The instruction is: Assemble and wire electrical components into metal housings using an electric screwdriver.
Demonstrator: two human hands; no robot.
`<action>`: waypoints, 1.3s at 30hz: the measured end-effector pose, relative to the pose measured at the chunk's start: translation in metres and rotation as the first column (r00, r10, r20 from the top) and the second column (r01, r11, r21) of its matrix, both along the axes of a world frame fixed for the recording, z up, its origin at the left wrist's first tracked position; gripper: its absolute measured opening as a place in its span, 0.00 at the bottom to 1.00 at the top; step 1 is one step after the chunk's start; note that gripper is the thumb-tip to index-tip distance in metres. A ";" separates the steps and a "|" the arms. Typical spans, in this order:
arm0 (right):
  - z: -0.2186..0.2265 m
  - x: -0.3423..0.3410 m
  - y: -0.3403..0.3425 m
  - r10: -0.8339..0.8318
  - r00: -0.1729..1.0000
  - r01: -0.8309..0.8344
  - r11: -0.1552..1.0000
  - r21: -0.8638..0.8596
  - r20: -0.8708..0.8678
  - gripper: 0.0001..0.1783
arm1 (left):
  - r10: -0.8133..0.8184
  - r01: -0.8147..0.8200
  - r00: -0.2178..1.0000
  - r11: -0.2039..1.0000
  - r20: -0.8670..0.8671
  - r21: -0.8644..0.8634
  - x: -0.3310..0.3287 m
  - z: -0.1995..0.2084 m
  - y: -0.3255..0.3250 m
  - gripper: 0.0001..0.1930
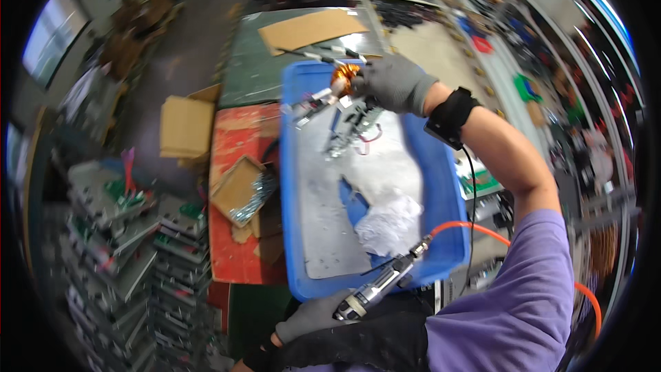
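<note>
My right hand, in a grey glove, is over the far end of a blue tub. Its fingers are curled and blurred beside a shiny copper-coloured bundle; what they hold cannot be made out. Beneath that hand lie loose metal parts and a thin red loop. My left hand, also gloved in grey, is low at the near rim, its fingers closed around the lower end of a silver air tool. The tool slants up to the right into an orange hose. A crumpled white cloth lies in the tub.
Left of the tub, a cardboard tray of small metal pieces sits on a red worktop. Flat cardboard lies on the green table beyond. Stacked metal panels stand at lower left. A black cable hangs from my right wrist.
</note>
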State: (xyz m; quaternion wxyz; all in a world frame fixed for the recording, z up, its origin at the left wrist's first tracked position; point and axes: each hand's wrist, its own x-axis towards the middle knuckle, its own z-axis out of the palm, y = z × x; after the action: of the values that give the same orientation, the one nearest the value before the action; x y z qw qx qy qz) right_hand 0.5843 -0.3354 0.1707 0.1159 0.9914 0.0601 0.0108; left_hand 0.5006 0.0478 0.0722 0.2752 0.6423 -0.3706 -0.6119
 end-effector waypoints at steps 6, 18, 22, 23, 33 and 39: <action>0.129 -0.196 -0.004 -0.461 0.840 0.287 0.826 0.486 0.287 0.16 | -0.294 0.300 0.954 0.928 0.062 -0.221 0.014 -0.007 -0.029 0.36; 0.132 -0.500 -0.073 -0.488 0.031 0.738 0.600 0.309 0.872 0.21 | -0.387 0.387 0.922 0.921 0.006 -0.046 -0.035 0.006 -0.065 0.33; 0.093 -0.568 -0.059 -0.503 -0.170 0.795 0.438 0.419 0.848 0.21 | -0.346 0.346 0.938 0.938 -0.009 0.007 -0.048 0.008 -0.077 0.33; 0.084 -0.582 -0.055 -0.529 -0.218 0.803 0.381 0.459 0.820 0.21 | -0.351 0.351 0.936 0.936 0.010 0.014 -0.050 0.008 -0.081 0.33; -0.051 -0.701 -0.040 -0.660 -0.608 0.588 0.000 0.809 0.442 0.15 | -0.532 0.523 0.831 0.847 0.162 0.098 -0.098 0.023 -0.141 0.35; -0.117 -0.730 -0.058 -0.648 -0.712 0.299 0.070 0.952 0.271 0.14 | -0.599 0.597 0.780 0.799 0.180 0.071 -0.119 0.009 -0.169 0.37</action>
State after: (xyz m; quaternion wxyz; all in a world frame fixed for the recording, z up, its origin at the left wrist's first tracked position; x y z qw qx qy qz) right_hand -0.1459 -0.3930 0.0542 -0.0483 0.4001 -0.7168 0.5690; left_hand 0.3821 -0.1216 0.0815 0.0266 0.5492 -0.5769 -0.6041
